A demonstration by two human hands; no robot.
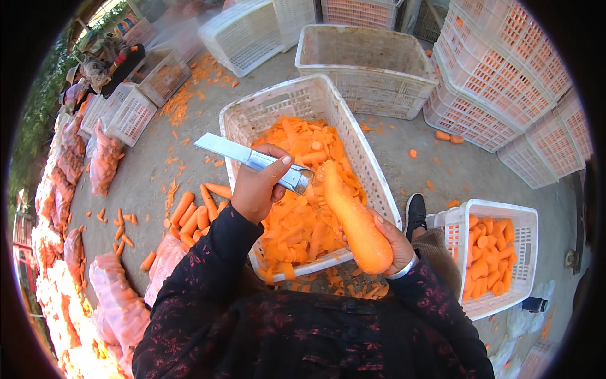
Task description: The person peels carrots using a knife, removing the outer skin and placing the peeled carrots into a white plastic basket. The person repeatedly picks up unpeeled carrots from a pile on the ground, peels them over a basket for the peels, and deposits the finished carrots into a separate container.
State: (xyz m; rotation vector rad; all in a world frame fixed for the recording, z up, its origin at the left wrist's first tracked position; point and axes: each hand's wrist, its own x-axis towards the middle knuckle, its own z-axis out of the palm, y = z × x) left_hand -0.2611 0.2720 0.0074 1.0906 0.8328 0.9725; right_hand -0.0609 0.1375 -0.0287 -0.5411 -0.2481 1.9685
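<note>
A metal peeler (272, 166) is gripped in my left hand (258, 187), its bladed end close to the narrow tip of a large peeled carrot (355, 218). My right hand (395, 244) is closed round the thick end of that carrot, which slants over the near right part of a white plastic crate (374, 161). Carrot peelings (303, 222) fill much of the crate, with a few cut carrot pieces lying on top. Whether the peeler's blade touches the carrot I cannot tell.
Peeled carrots (189, 215) lie on the concrete at the left, near pink bags of carrots (116, 298). A crate of cut carrots (492, 256) stands at the right. Beyond are another crate (364, 90) and stacked full crates (492, 71). Other people (102, 61) sit at the upper left.
</note>
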